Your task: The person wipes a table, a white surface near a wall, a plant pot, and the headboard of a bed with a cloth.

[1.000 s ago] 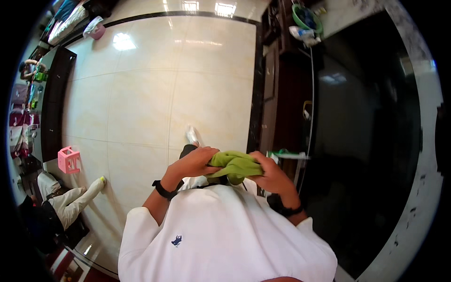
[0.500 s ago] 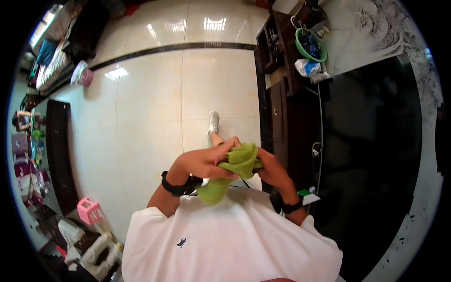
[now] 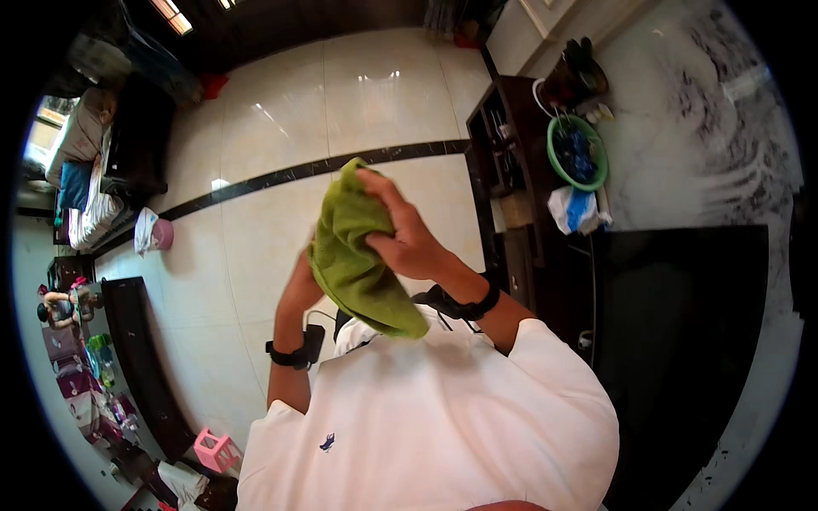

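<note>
A green cloth (image 3: 358, 247) hangs loosely folded in front of my white shirt, its lower corner reaching down close to the shirt's front. My right hand (image 3: 411, 243) grips it from the right, with fingers curled over its upper part and the thumb pressed against its face. At the cloth's left edge is my left hand (image 3: 302, 277); its fingers disappear behind the fabric, where it holds the cloth from the far side. Both wrists carry black bands with a small device.
To the right stands a dark cabinet (image 3: 530, 192) bearing a green basin (image 3: 600, 175), a white-and-blue plastic bag (image 3: 573, 209) and a potted plant (image 3: 579, 68). A large black screen (image 3: 682, 341) lies beyond. Leftward are a pink stool (image 3: 215, 450) and a pink bin (image 3: 162, 235).
The cloth, bunched between both hands before, is now looser and more spread out, and held farther forward and left. My view has shifted; the shoe seen earlier no longer shows.
</note>
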Demonstrator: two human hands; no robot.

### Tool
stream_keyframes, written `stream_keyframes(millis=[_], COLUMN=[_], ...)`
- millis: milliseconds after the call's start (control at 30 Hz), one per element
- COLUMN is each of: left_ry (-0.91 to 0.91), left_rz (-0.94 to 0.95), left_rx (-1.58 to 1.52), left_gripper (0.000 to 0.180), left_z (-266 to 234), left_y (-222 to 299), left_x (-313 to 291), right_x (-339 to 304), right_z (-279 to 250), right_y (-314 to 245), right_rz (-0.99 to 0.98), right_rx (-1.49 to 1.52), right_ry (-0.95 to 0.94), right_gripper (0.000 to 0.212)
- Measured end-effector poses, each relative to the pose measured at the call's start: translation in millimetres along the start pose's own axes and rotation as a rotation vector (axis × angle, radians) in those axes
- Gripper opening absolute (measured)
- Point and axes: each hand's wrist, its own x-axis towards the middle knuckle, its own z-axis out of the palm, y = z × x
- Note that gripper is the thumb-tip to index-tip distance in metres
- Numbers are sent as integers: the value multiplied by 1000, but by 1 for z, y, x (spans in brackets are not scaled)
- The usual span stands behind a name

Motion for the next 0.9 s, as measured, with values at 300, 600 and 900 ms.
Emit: stream_keyframes(millis=[300, 600, 900], left_ry=[-420, -963, -304], left_rz=[122, 488, -46], left_rx=[33, 589, 545], left_gripper=[44, 17, 26], left_z=[-100, -91, -244], left_y=[59, 70, 71], left_x=[232, 451, 728], right_x=[182, 341, 563], right_z=[-101, -233, -403], right_y=[73, 175, 172], right_rz=[-18, -187, -188], right_rx=[-81, -461, 423], right_ry=[334, 332, 669], right_gripper=[77, 75, 47])
